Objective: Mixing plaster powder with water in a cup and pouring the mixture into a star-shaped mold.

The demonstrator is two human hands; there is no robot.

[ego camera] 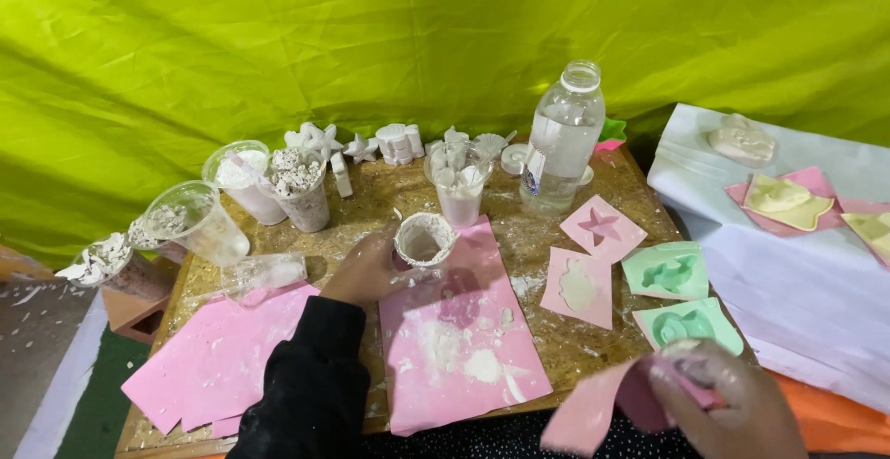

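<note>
Head view: left hand (366,269) grips plaster-crusted cup (424,239) beside pink mat (459,329).

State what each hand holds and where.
Left hand holds the plaster-caked cup by its side; right hand pinches a pink mould at its edge.

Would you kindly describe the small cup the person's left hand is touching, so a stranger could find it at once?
On the chipboard table, find the large pink sheet in the middle. At its top edge, against the left hand, stands a small cup. Unlike the clear plastic cups behind, it is squat, opaque and crusted with white plaster.
</note>
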